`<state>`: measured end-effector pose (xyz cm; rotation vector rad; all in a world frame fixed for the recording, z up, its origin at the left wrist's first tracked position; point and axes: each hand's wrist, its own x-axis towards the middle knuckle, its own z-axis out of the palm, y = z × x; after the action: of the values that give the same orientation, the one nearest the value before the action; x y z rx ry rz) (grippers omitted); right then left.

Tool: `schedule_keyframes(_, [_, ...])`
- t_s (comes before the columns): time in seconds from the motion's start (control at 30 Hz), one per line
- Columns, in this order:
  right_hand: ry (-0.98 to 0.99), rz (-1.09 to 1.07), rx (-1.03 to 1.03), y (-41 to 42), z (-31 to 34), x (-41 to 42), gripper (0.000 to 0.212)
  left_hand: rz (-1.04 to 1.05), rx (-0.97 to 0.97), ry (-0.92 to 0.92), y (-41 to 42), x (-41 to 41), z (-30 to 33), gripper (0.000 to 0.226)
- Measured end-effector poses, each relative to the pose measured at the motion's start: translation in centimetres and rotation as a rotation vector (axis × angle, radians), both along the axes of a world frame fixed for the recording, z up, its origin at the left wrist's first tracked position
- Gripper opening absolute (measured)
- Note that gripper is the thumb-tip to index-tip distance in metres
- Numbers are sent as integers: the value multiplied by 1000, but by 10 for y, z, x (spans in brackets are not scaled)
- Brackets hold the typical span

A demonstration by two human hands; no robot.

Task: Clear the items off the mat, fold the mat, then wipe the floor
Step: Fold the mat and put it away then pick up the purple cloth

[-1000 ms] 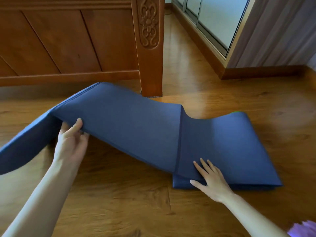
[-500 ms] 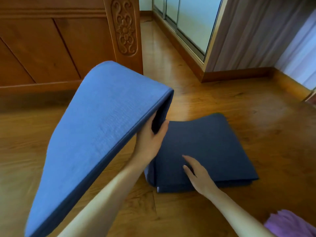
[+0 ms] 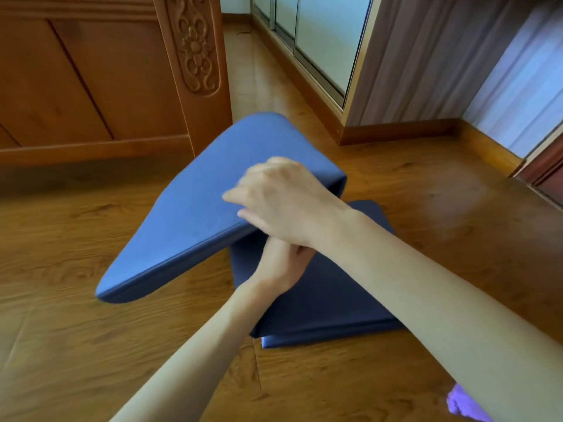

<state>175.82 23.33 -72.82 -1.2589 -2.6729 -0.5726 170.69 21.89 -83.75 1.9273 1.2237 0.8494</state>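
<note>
A thick blue mat (image 3: 189, 220) lies partly folded on the wooden floor (image 3: 61, 330). Its lower layers form a flat stack at centre right. A top flap is raised and tilted, with its free corner out to the left. My left hand (image 3: 278, 263) is under the raised flap, gripping its edge from below; its fingers are hidden. My right hand (image 3: 283, 202) rests on top of the flap near the same edge, fingers curled over it. A purple cloth (image 3: 466, 405) peeks in at the bottom right.
A carved wooden bed frame (image 3: 195, 56) stands at the back left. Sliding glass doors (image 3: 316, 35) and curtains (image 3: 426, 56) run along the back right, with a skirting board at the corner. Bare floor surrounds the mat.
The raised flap has swung further right over the folded stack. My right hand left the stack and came up onto the flap. My left hand stayed under the flap's edge.
</note>
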Motion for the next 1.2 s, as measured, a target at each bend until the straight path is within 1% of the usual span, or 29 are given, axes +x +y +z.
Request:
schedule_keyframes(0.03, [95, -23, 4, 1, 1, 2, 14, -52, 69, -26, -2, 2, 2, 19])
schedule_keyframes(0.07, [152, -64, -53, 6, -2, 10, 13, -95, 179, -71, -8, 6, 9, 21])
schedule_keyframes(0.1, [183, -88, -180, 9, -7, 16, 8, -129, 262, -92, -9, 7, 7, 25])
schedule_keyframes(0.13, [120, -130, -312, 9, -14, 24, 30, -160, 321, -85, -8, 9, 2, 23])
schedule_keyframes(0.17, [18, -163, -431, 9, -18, 32, 48, -164, 355, -62, -6, 11, -7, 20])
schedule_keyframes(0.2, [-105, -188, -427, 8, -26, 37, 53, -172, 356, -42, -5, 13, -14, 20])
schedule_keyframes(0.23, [-192, -197, -398, 7, -32, 38, 48, -162, 346, -19, -6, 16, -18, 22])
schedule_keyframes(0.3, [-167, -239, -299, 11, -42, 39, 34, -162, 321, 20, -7, 22, -19, 26])
schedule_keyframes(0.33, [-86, -268, -302, 13, -43, 41, 31, -184, 321, 50, -8, 26, -21, 32])
schedule_keyframes(0.4, [234, -305, -307, 20, -41, 57, 27, -234, 340, 131, -9, 32, -32, 49])
schedule_keyframes(0.47, [580, -311, -280, 21, -33, 80, 35, -285, 402, 226, -13, 31, -47, 67])
schedule_keyframes(0.5, [717, -339, -253, 21, -31, 93, 37, -296, 429, 281, -15, 28, -54, 77])
schedule_keyframes(0.57, [901, -407, -167, 21, -31, 118, 36, -296, 449, 369, -17, 18, -67, 89])
schedule_keyframes(0.67, [1150, -469, -111, 16, -32, 153, 34, -240, 496, 453, -16, -2, -81, 89])
schedule_keyframes(0.77, [1357, -487, -105, 4, -39, 181, 18, -217, 475, 516, -13, -16, -93, 90])
schedule_keyframes(0.83, [1463, -490, -117, -6, -47, 197, 13, -227, 450, 557, -13, -21, -99, 89])
schedule_keyframes(0.9, [1478, -563, -110, -14, -62, 211, 8, -234, 431, 627, -14, -18, -102, 79])
schedule_keyframes(0.97, [1429, -660, -109, -22, -82, 223, 5, -226, 392, 741, -15, -11, -103, 74])
schedule_keyframes(1.07, [1374, -776, -121, -34, -107, 227, 12, -210, 332, 851, -19, 4, -107, 69])
schedule_keyframes(1.2, [1359, -854, -128, -45, -121, 227, 25, -225, 324, 874, -19, 16, -120, 66])
